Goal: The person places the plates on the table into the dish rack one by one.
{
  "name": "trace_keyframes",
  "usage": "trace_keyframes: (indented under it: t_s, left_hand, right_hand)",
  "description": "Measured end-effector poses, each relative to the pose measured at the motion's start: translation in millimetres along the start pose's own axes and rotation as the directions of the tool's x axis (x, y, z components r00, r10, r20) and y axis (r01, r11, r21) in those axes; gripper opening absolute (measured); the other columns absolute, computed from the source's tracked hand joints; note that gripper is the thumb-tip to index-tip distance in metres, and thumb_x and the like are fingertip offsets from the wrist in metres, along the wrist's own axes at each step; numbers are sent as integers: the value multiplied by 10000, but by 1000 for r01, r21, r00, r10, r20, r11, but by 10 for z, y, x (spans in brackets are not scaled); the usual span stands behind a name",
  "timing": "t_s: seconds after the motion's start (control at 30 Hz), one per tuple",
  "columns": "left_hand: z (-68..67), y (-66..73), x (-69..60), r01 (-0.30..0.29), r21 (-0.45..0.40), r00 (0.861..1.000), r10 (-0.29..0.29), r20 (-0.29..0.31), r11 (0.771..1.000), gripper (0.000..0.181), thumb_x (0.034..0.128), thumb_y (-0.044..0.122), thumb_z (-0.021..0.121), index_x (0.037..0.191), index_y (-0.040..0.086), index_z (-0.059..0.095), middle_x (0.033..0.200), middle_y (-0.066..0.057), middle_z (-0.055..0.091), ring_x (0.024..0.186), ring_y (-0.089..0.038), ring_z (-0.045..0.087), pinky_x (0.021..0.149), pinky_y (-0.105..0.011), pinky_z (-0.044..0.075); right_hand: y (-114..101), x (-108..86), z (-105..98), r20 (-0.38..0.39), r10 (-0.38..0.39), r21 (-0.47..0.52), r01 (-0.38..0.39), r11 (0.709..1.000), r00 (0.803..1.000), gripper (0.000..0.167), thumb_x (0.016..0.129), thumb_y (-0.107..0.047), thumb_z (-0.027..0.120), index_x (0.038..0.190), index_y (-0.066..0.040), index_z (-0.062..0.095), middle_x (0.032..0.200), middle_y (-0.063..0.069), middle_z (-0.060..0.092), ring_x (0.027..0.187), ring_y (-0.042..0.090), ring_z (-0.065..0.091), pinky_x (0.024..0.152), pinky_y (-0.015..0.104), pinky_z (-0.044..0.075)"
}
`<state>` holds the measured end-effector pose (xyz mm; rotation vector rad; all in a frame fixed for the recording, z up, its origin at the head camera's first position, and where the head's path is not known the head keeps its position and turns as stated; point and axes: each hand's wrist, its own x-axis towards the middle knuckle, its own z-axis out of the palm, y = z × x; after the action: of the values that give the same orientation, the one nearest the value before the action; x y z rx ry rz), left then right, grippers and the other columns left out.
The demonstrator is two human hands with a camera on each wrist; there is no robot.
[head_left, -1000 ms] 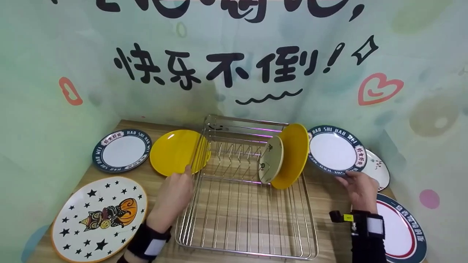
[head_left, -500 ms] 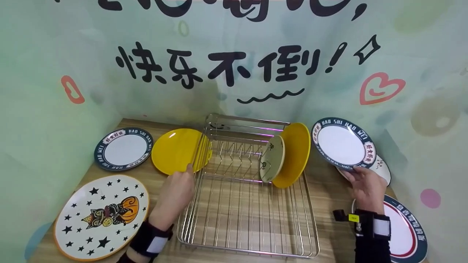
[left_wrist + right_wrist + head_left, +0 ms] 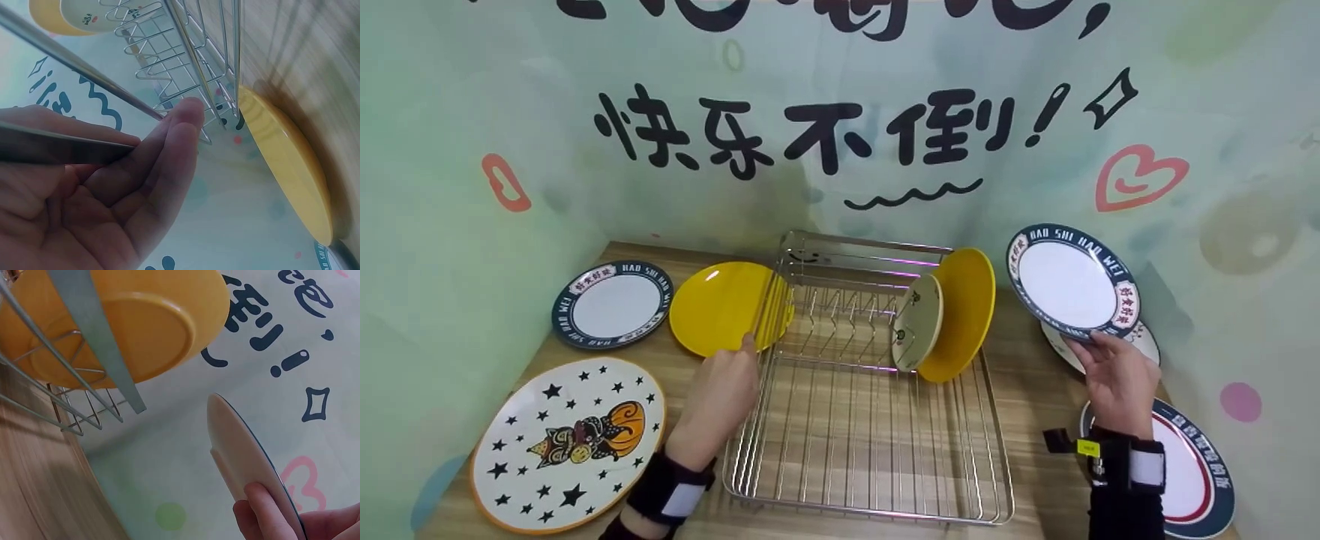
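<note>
My right hand (image 3: pixel 1121 379) pinches the lower edge of a white plate with a dark blue lettered rim (image 3: pixel 1072 281), which is tilted and raised off the table. The right wrist view shows its pale underside (image 3: pixel 239 444) with fingers curled against it. My left hand (image 3: pixel 716 405) holds the left side rail of the wire dish rack (image 3: pixel 877 517); its fingertips meet the metal in the left wrist view, though the full grip is partly hidden. At the rack's right end, a small cream dish with a printed pattern (image 3: pixel 919 322) and a yellow plate (image 3: pixel 969 315) stand on edge.
Left of the rack lie a yellow plate (image 3: pixel 720 311), a blue-rimmed plate (image 3: pixel 611 304) and a large star-patterned plate (image 3: pixel 570 450). On the right are a white patterned dish (image 3: pixel 1144 349), partly covered, and a red-and-blue-rimmed plate (image 3: pixel 1192 465). A printed backdrop (image 3: pixel 840 202) closes the rear.
The right hand has lifted the blue-rimmed plate up and to the right, away from the rack. The left hand stays at the rack's side.
</note>
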<state>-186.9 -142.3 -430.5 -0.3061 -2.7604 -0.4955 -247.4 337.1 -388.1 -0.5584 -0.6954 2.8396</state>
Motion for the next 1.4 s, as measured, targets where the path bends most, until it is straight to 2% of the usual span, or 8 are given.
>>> trace_keyframes:
  t_s: [0.3,0.57,0.67,0.8,0.93,1.07,1.2,1.4]
  left_hand:
    - [18,17,19,-6,-4,1000,6,11,1000,387,882,-81,527,1237,-234,513,521,-71,435,437,-240,497,355,-300,424]
    - [42,40,11,10,-15,999,-10,32,1000,401,894,-76,524,1267,-223,498,512,-35,409,423,-196,457,349,-276,394]
    - [49,26,3,1,-2,1000,-1,15,1000,395,880,-76,537,1247,-220,519,532,-91,469,443,-235,500,365,-320,435]
    - [40,13,2,0,18,1000,0,-5,1000,398,855,-83,558,1230,-215,535,562,-146,508,474,-279,537,389,-355,469]
    - [29,26,16,19,-7,1000,-19,24,1000,409,875,-81,540,1261,-214,513,520,-58,434,427,-200,466,349,-275,402]
    - [27,26,17,32,-20,999,-31,29,999,400,889,-81,523,1267,-208,512,506,-19,392,409,-169,423,335,-249,362]
    - [22,15,6,41,-23,999,-40,29,999,396,902,-76,514,1276,-203,507,503,-10,382,400,-159,405,331,-245,347]
    - [6,0,3,54,-33,997,-53,47,998,399,921,-66,504,1296,-199,490,504,-5,383,397,-153,400,330,-238,346]
  right_hand:
    - [-11,-126,12,66,-20,54,16,998,998,830,886,249,476,1567,-136,198,1257,201,597,1108,363,604,944,511,456]
    - [-29,-203,64,176,8,65,-20,998,984,479,912,237,433,1344,29,434,1232,241,603,1128,390,586,988,502,427]
    - [-14,-219,100,203,14,51,-25,998,979,405,916,233,431,1284,68,471,1228,245,603,1094,394,606,989,500,430]
    - [-1,-238,153,248,40,48,-54,997,968,417,926,231,405,1306,64,445,1264,252,574,1111,404,596,1017,494,410]
    - [-30,-281,254,271,81,37,-94,995,959,523,933,222,405,1404,-3,381,1308,246,539,1182,389,555,1035,485,393]
    - [-50,-348,372,300,113,-28,-110,994,947,509,944,201,418,1405,-12,381,1319,232,543,1180,367,564,1029,475,401]
    - [-52,-425,473,365,120,-155,-67,986,923,407,960,176,419,1349,57,448,1307,241,561,1109,375,608,1008,481,419]
    - [-49,-491,655,428,119,-347,41,937,896,386,948,179,461,1321,101,527,1247,264,589,1018,385,650,941,492,481]
